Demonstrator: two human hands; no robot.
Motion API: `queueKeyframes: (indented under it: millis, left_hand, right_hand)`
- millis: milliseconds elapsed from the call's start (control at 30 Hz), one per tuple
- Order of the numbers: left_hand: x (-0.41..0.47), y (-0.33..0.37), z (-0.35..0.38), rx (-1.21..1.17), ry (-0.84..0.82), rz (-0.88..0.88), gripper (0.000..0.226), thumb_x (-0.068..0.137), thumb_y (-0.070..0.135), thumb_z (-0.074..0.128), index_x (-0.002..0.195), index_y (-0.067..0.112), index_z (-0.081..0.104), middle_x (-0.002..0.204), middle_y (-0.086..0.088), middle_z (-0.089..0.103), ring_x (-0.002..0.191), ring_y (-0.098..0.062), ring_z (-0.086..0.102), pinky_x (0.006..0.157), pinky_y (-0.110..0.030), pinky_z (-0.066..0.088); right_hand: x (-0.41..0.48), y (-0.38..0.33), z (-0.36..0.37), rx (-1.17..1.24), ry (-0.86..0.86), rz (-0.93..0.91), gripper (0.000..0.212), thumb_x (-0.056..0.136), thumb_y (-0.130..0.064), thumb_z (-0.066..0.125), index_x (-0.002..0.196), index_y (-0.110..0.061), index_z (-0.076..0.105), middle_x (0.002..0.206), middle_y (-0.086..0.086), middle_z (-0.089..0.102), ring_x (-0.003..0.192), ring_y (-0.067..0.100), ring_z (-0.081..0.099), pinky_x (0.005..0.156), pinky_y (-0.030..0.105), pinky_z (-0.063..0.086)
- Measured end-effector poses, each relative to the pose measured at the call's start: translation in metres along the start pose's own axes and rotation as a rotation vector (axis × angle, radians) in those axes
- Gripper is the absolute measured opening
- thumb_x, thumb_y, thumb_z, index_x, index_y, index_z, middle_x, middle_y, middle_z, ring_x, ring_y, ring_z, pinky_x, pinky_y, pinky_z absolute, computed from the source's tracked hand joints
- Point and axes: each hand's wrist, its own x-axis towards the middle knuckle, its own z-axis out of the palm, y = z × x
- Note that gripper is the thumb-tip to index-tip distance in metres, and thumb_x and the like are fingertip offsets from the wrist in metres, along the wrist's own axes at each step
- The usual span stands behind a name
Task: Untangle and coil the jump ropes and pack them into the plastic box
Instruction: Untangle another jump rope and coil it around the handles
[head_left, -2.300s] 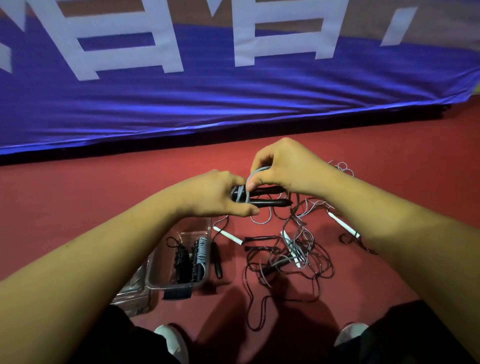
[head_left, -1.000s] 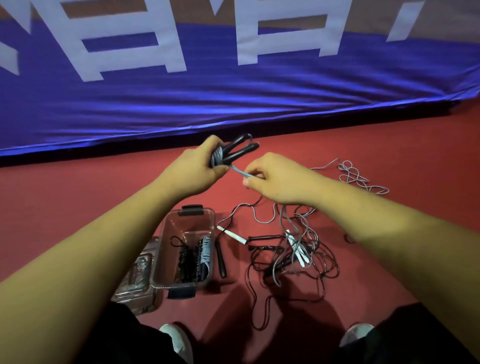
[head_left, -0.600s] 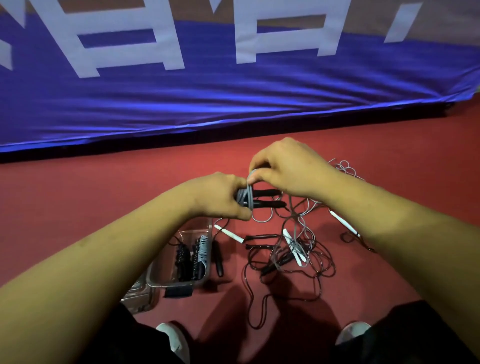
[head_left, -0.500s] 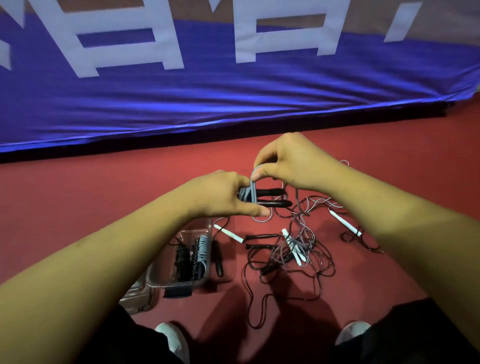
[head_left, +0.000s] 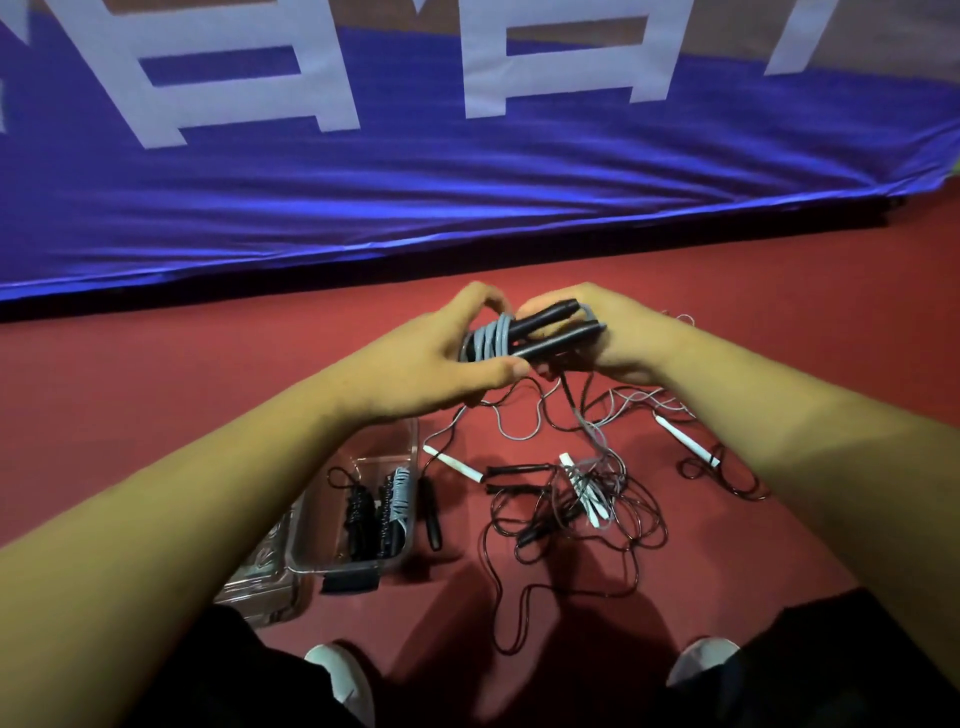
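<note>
Item 1: jump rope (head_left: 540, 332), two blk handles side by side, gry cord wound round them at the L-hand end; it is held in the air between both hands. L hand (head_left: 441, 358): fingers and thumb are curled round the wound end, thumb laid underneath. R hand (head_left: 623, 338): fingers are curled round the far ends of the handles, and loose gry cord is seen trailing down from under it. Item 2: plastic box (head_left: 311, 535), clear, set on the red floor (head_left: 156, 389) below the L hand, nearer the person; coiled ropes (head_left: 382, 512), blk and gry, are packed inside. A clear lid (head_left: 260, 582) is partly overlapped by the box on the side away from the R hand. Item 3: tangle of ropes (head_left: 576, 499), blk and gry w/ white handles, is spread on the floor below the R hand, near the box. A lone blk handle (head_left: 431, 512) is laid just beside the box wall. Blue banner (head_left: 467, 197) is hung beyond both hands.
</note>
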Motion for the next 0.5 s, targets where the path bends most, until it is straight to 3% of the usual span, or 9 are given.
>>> queueKeyframes:
  millis: [67, 133, 267, 400, 500]
  left_hand:
    - [0.001, 0.003, 0.0, -0.142, 0.031, 0.05, 0.047, 0.09, 0.035, 0.067, 0.13, 0.035, 0.043, 0.073, -0.004, 0.059, 0.06, -0.017, 0.055, 0.054, -0.035, 0.044]
    - [0.005, 0.005, 0.0, -0.244, 0.088, 0.079, 0.038, 0.092, 0.027, 0.064, 0.127, 0.03, 0.05, 0.077, -0.019, 0.055, 0.059, -0.02, 0.052, 0.05, -0.035, 0.038]
    - [0.014, 0.002, -0.014, -0.146, 0.28, 0.036, 0.021, 0.093, 0.017, 0.066, 0.11, 0.018, 0.053, 0.065, -0.004, 0.057, 0.051, -0.011, 0.049, 0.047, -0.026, 0.04]
    - [0.017, -0.019, -0.041, -0.006, 0.464, -0.104, 0.031, 0.087, 0.024, 0.074, 0.109, 0.023, 0.052, 0.069, -0.007, 0.065, 0.047, -0.013, 0.055, 0.051, -0.028, 0.047]
    - [0.014, -0.033, -0.047, 0.317, 0.418, -0.199, 0.035, 0.082, 0.032, 0.078, 0.106, 0.027, 0.054, 0.084, 0.0, 0.07, 0.056, -0.015, 0.069, 0.068, -0.031, 0.056]
  right_hand:
    - [0.001, 0.003, 0.004, 0.102, 0.062, 0.032, 0.024, 0.089, 0.003, 0.058, 0.077, -0.016, 0.067, 0.066, 0.005, 0.059, 0.057, 0.014, 0.056, 0.055, 0.026, 0.048]
    - [0.004, 0.005, 0.006, 0.119, 0.095, 0.057, 0.027, 0.093, -0.002, 0.056, 0.074, -0.017, 0.068, 0.061, 0.001, 0.057, 0.055, 0.014, 0.05, 0.053, 0.026, 0.043]
    - [0.011, 0.0, 0.013, 0.088, 0.015, 0.102, 0.032, 0.102, -0.027, 0.043, 0.09, -0.006, 0.064, 0.056, 0.0, 0.032, 0.05, 0.012, 0.025, 0.042, 0.02, 0.025]
    - [0.008, -0.014, 0.025, -0.155, 0.028, 0.08, 0.037, 0.102, -0.031, 0.046, 0.091, -0.001, 0.064, 0.05, -0.002, 0.034, 0.042, 0.012, 0.028, 0.041, 0.021, 0.029]
    - [0.009, -0.027, 0.034, -0.661, 0.058, -0.078, 0.032, 0.097, -0.032, 0.054, 0.082, -0.007, 0.067, 0.057, 0.003, 0.048, 0.05, 0.014, 0.04, 0.05, 0.026, 0.033]
